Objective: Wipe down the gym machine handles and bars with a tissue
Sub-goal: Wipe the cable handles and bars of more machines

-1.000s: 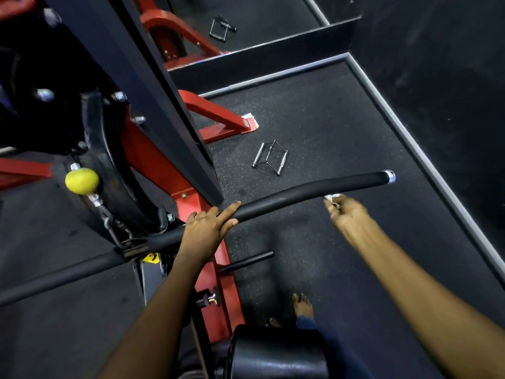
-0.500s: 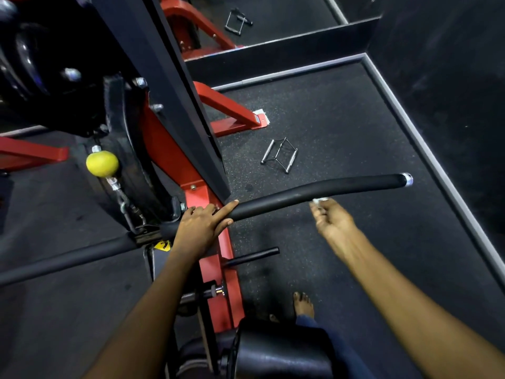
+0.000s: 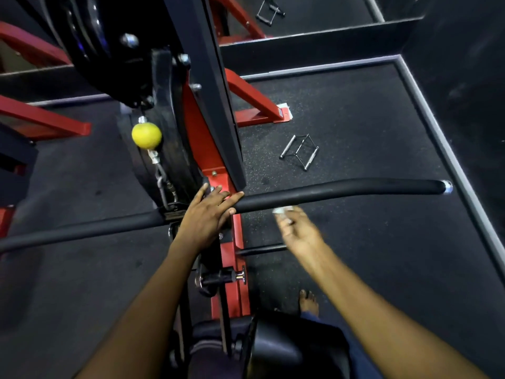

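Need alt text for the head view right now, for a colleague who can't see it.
Left hand rests over the middle of a black padded bar, while the blurred right hand holds a white tissue against its underside. Behind: red machine frame, yellow ball.

2 hands [image 3: 202, 217], 1 tissue [image 3: 282, 210], 1 padded bar [image 3: 341, 191], 1 yellow ball [image 3: 146, 135], 2 metal V-handles [image 3: 299, 152], 1 bare foot [image 3: 308, 302].
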Tool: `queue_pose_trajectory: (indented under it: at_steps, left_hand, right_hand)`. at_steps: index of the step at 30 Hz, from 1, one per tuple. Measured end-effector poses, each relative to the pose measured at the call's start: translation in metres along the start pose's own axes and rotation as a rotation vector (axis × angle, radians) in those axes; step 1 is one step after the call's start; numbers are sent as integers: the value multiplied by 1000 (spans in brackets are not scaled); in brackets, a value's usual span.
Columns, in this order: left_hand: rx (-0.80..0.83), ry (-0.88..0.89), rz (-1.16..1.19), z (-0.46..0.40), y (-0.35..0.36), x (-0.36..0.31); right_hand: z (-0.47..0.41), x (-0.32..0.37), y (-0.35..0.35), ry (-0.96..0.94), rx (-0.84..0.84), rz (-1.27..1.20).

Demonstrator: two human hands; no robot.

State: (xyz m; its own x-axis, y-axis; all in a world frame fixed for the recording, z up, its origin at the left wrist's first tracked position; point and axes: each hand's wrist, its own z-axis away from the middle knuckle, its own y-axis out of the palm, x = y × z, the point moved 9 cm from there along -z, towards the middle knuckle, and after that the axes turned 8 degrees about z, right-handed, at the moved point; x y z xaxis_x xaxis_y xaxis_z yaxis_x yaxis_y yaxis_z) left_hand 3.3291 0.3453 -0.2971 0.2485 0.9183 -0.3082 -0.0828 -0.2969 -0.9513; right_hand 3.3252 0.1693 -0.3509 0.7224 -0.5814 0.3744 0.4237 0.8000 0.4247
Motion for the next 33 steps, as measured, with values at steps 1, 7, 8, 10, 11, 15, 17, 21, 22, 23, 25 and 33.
queue_pose_trajectory:
  at_steps: [1,7,8,10,11,15,17,21,22,23,25,33]
  left_hand:
    - [19,-4,35,1,-1,1]
    - [50,-1,85,4,-1,2]
    - [51,-18,80,5,-1,3]
    - [48,-39,64,4,1,3]
    - [40,-49,60,4,1,4]
    - [-25,-61,25,4,0,2]
    - [-69,-51,-11,3,-1,0]
    - [-112,-49,-38,2,-1,0]
    - [-114,-54,-47,2,0,1]
    - [-120,-54,-62,2,0,1]
    - [-126,-43,-89,2,2,1]
    - [-114,-89,-59,3,5,1]
  right_hand:
    - [1,-24,21,27,58,47]
    - [12,-78,84,44,167,234]
    - [13,-73,76,80,168,311]
    - [13,-42,43,-14,101,479]
    - [11,-18,27,-127,73,571]
    - [21,56,-41,-312,-325,313]
    - [39,88,-46,-531,-581,641]
    - [68,92,25,-1110,-603,1377]
    - [73,74,54,-1271,-428,1556]
    - [69,49,75,-1376,-185,1710]
    - [58,13,80,-1499,84,1987]
    - [41,152,-42,-1225,-453,1776]
